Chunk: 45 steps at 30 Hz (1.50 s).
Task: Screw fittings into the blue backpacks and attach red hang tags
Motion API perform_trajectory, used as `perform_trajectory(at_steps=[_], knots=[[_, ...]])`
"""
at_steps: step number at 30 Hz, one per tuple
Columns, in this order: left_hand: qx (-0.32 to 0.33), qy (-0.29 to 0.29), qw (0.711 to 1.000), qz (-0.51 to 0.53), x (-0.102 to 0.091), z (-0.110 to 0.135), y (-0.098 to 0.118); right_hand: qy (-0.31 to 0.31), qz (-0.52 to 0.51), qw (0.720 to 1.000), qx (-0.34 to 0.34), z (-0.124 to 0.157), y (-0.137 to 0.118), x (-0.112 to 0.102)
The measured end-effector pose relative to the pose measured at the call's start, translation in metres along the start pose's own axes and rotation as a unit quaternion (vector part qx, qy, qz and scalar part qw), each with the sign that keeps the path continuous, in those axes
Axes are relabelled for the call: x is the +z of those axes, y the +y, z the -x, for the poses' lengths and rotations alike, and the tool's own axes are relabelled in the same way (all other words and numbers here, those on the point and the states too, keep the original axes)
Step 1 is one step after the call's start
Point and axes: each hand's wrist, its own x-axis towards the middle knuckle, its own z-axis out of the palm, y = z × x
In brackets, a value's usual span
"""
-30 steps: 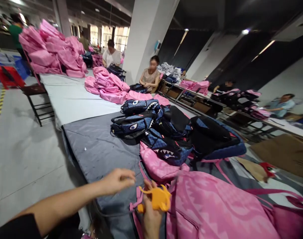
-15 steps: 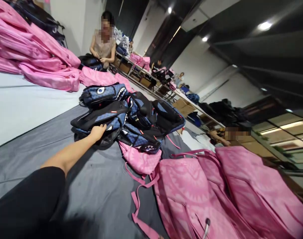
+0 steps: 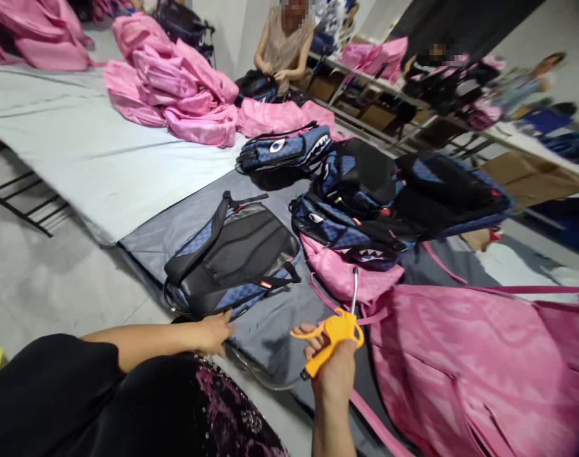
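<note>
A blue-checked and black backpack [image 3: 251,254] lies on the grey-covered table with its padded back and straps facing up. At its near bottom edge, my left hand [image 3: 216,333] has its fingers closed on the fabric, partly hidden by the bag. My right hand [image 3: 337,368] is wrapped round a yellow air blow gun [image 3: 339,327], its thin metal nozzle pointing up and away from me. Just beyond the nozzle are a small pink bag [image 3: 351,273] and a blue shark-face backpack [image 3: 351,231]. A large pink backpack [image 3: 461,355] lies to the right of my right hand.
More blue-and-black backpacks [image 3: 360,171] lie heaped mid-table. Pink backpacks [image 3: 175,89] are piled on the white-covered part [image 3: 70,146] at far left. Across the table a person [image 3: 284,47] handles a dark bag. Shelved workbenches [image 3: 522,143] stand behind.
My left hand has drawn the blue-checked backpack out of the heap towards me, and its back panel now faces up. My right hand with the blow gun has come into view.
</note>
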Motion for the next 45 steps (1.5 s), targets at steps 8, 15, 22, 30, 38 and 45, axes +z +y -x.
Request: perform_trajectory(at_steps=[8, 15, 22, 30, 38, 45], knots=[[0.021, 0.194, 0.835, 0.514, -0.079, 0.019, 0.031, -0.296, 0.114, 0.948, 0.007, 0.098, 0.042, 0.104], [-0.083, 0.317, 0.941, 0.083, -0.133, 0.008, -0.028, -0.274, 0.215, 0.937, -0.024, 0.041, 0.013, 0.124], [-0.136, 0.190, 0.953, 0.191, -0.151, 0.015, -0.106, -0.204, 0.467, 0.860, 0.042, -0.115, -0.086, 0.174], [-0.249, -0.008, 0.738, 0.627, -0.177, 0.028, -0.166, -0.352, 0.570, 0.733, 0.118, -0.080, -0.055, 0.212], [-0.330, 0.037, 0.823, 0.461, -0.185, 0.000, -0.158, -0.443, 0.542, 0.713, 0.031, -0.061, -0.065, 0.226], [-0.155, 0.188, 0.958, 0.153, -0.127, 0.002, -0.096, -0.362, 0.582, 0.726, 0.062, -0.060, -0.080, 0.174]])
